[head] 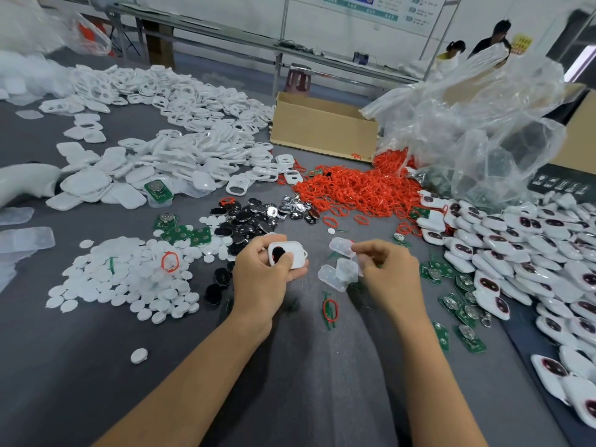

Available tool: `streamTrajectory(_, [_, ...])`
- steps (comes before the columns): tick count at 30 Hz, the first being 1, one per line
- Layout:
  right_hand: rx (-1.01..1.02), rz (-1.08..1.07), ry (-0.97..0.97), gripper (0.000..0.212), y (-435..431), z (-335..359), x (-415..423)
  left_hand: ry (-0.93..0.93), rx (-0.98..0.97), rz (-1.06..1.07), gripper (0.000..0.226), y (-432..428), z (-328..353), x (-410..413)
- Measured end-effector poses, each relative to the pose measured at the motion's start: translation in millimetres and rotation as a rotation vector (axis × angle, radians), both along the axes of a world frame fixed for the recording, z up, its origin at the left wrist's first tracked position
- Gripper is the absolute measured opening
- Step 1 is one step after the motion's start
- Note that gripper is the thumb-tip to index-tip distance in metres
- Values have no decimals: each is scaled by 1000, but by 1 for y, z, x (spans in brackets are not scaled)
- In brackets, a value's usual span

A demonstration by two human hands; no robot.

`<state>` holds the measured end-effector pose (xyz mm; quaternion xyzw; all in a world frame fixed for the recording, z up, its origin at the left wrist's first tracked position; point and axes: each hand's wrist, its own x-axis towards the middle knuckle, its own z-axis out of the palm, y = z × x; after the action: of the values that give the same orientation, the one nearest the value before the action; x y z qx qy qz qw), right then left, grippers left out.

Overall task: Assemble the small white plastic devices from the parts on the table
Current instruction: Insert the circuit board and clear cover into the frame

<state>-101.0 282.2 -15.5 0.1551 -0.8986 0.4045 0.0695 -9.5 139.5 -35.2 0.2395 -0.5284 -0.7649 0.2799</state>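
Note:
My left hand (263,272) grips a small white plastic shell (292,253) with a dark part and a red ring inside it, thumb pressing on the dark part. My right hand (385,266) pinches a translucent clear cover (342,245) just right of the shell. Two more clear covers (338,274) lie on the grey table under my right hand's fingers.
White discs (129,279) are heaped at the left, white shells (167,124) at the back left, red rings (354,188) and shiny dark parts (258,217) in the middle. Assembled devices (532,253) and green circuit boards (458,304) lie at right. A cardboard box (322,127) and plastic bag (483,124) stand behind.

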Motion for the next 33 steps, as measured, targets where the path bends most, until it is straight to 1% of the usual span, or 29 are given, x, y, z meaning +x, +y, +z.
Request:
streamTrajectory(1, [55, 13, -47, 13, 4, 0, -1, 6, 0, 1, 27, 0, 0, 0])
streamTrajectory(2, [106, 33, -82, 10, 5, -1, 0, 10, -3, -1, 28, 0, 0, 0])
streamTrajectory(4, [180, 68, -107, 20, 6, -3, 1, 7, -15, -12, 28, 0, 0, 0])
streamTrajectory(6, [212, 80, -99, 27, 4, -2, 2, 2, -19, -23, 28, 0, 1, 1])
streamTrajectory(10, [209, 102, -138, 50, 2, 0, 2, -2, -24, -33, 27, 1, 1, 1])
streamTrajectory(12, [181, 118, -158, 55, 2, 1, 3, -5, -26, -36, 27, 1, 1, 1])
streamTrajectory(14, [171, 127, -161, 55, 1, 1, 3, -8, -28, -35, 26, 1, 1, 1])
streamTrajectory(17, [149, 130, -132, 52, 1, 1, 2, -12, -33, -33, 27, 2, 2, 0])
streamTrajectory(20, [82, 123, -102, 42, 3, 1, 0, -17, -33, -34, 27, 1, 1, 0])
streamTrajectory(24, [-141, 117, -146, 26, 3, 4, -2, -15, -29, -38, 25, 1, 1, 0])
streamTrajectory(27, [-308, 111, -112, 16, 1, 8, 0, -18, -39, -52, 24, 2, 1, 0])
streamTrajectory(28, [-315, 105, -58, 15, 0, 8, 2, -21, -43, -61, 24, 2, 1, 0])
streamTrajectory(31, [-141, 141, 140, 12, -8, 6, 9, -23, -47, -70, 23, 2, 0, 0])
streamTrajectory(33, [-34, 249, 138, 11, -12, 4, 14, -25, -46, -52, 23, 1, -1, -1])
